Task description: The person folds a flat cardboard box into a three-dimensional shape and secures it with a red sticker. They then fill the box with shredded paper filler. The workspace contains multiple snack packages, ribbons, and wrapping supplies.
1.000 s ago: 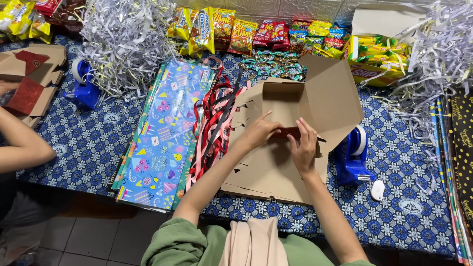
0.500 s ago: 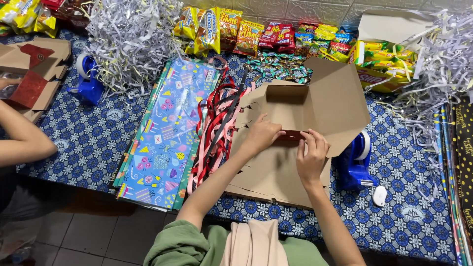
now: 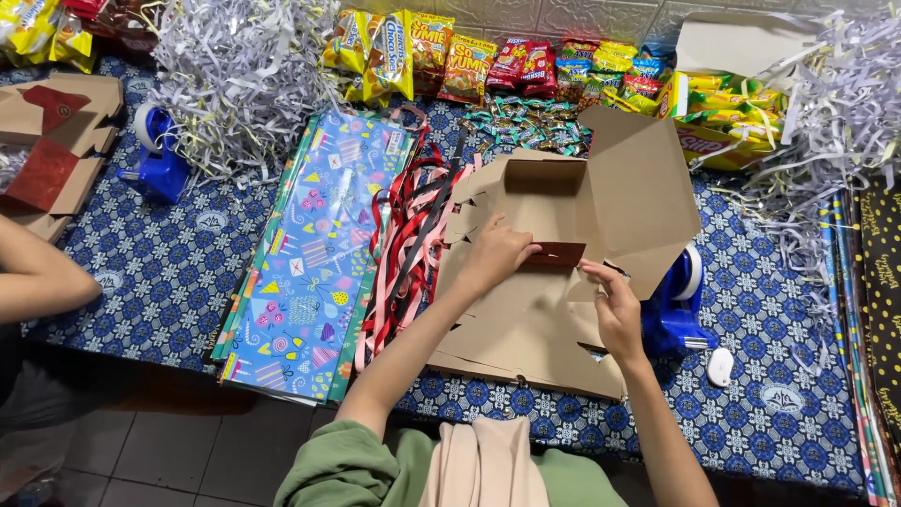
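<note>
— Cardboard like this creases in the wrong spot easily. The brown box (image 3: pixel 563 253) lies half-folded near the table's (image 3: pixel 160 272) front edge, right of the middle, and if the left hand (image 3: pixel 497 252) presses too hard on the front wall, I'd judge the panel could buckle or the dark red insert (image 3: pixel 559 253) could slip out of line.

— What about the right hand (image 3: pixel 615 314)?

— Its grip is pinched on the corner of the side flap, thumb and fingertips pressed together on the card. A tug there could tear the slotted edge or pull the whole box toward the blue tape dispenser (image 3: pixel 671 310) just beside it.

— And the left grip?

— Fingers curled, knuckles up, pressing down on the wall at the insert; it pinches nothing that I can make out. Both forearms reach in from the front edge, elbows low, wrists bent inward toward each other.

— Anything else near?

— Red ribbons (image 3: pixel 408 249) lie touching the box's left side and could snag under it.
</note>
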